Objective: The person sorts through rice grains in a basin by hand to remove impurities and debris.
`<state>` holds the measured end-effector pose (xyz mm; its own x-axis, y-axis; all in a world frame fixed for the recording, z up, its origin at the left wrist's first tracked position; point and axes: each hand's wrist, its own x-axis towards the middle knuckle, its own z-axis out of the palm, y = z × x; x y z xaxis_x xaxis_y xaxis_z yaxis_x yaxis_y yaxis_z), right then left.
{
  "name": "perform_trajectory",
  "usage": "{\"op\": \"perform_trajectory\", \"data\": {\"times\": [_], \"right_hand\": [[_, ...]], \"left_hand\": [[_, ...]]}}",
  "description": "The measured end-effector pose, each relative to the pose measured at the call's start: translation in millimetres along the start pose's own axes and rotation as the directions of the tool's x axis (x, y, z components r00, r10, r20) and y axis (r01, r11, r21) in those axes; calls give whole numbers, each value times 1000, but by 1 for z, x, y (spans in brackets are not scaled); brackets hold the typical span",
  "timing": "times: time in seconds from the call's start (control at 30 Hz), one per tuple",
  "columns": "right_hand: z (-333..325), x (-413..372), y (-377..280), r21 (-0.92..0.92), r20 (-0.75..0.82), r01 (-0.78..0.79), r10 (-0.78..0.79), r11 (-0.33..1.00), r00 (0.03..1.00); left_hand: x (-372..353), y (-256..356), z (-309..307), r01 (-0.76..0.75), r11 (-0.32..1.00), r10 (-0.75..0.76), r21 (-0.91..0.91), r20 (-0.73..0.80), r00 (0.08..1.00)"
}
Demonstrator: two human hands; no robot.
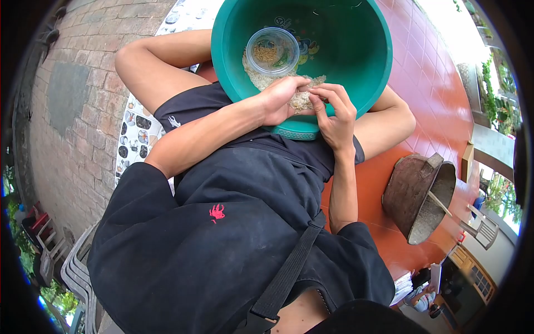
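My left hand (276, 103) is cupped with the palm up, holding a small heap of pale rice grains (301, 102). Over that palm, my right hand (340, 116) has its thumb and forefinger pinched together at the rice; anything between the fingertips is too small to make out. Both hands are at the near rim of a large green plastic basin (356, 61), which rests in my lap between my legs. More rice (255, 77) lies on the basin's bottom. A clear round plastic tub (272, 68) stands in it, with yellowish-brown grains (266, 53) inside.
On the red tiled floor (361, 195) to my right, a dark, worn basket-like container (409, 195) lies tilted with a stick in it. Brick paving (83, 111) is on the left, beside a pebble-patterned surface (133, 133). A person (423, 298) is in the lower right background.
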<state>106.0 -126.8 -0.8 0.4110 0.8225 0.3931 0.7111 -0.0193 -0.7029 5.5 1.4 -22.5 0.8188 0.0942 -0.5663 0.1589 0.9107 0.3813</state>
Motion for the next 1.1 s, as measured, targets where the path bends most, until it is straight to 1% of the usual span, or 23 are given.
{"op": "perform_trajectory", "data": {"times": [0.03,0.1,0.13,0.23,0.37,0.47,0.53,0.63,0.77,0.87,0.93,1.07,1.1], "right_hand": [[0,-4,1,-2,-1,-4,4,1000,1000],[-1,-8,1,-51,119,92,-85,995,989],[-2,-7,-1,-128,148,150,-131,980,980],[0,-5,-4,-166,147,169,-145,972,978],[2,-6,-1,-147,151,148,-125,978,981],[3,-8,0,-135,142,136,-117,981,983],[5,-9,3,-115,135,96,-80,989,988],[4,-9,3,-128,138,123,-105,984,985],[4,-6,2,-139,135,156,-137,978,981],[5,-6,1,-146,127,148,-130,978,983],[6,-7,4,-74,88,110,-103,991,991],[1,-8,4,-24,78,70,-68,997,995],[0,-7,3,32,31,46,-47,998,998]], "left_hand": [[1,0,-2,4,1000,-4,0,1,1000],[0,3,-3,34,999,-35,23,67,997],[-4,4,2,42,999,-43,13,24,999],[-4,5,1,26,999,-27,36,18,999],[1,2,-4,14,999,-16,36,52,999],[-3,2,0,18,999,-19,41,16,1000],[-3,2,1,4,1000,-4,9,11,1000],[-2,1,1,1,1000,0,18,-35,999],[3,-1,-5,3,999,-3,39,-12,1000],[1,0,-3,-18,999,21,50,-43,999],[2,0,-6,-34,999,33,27,25,999],[-7,4,6,-22,999,23,24,-15,1000],[-8,5,7,-19,1000,19,22,-18,1000]]}}
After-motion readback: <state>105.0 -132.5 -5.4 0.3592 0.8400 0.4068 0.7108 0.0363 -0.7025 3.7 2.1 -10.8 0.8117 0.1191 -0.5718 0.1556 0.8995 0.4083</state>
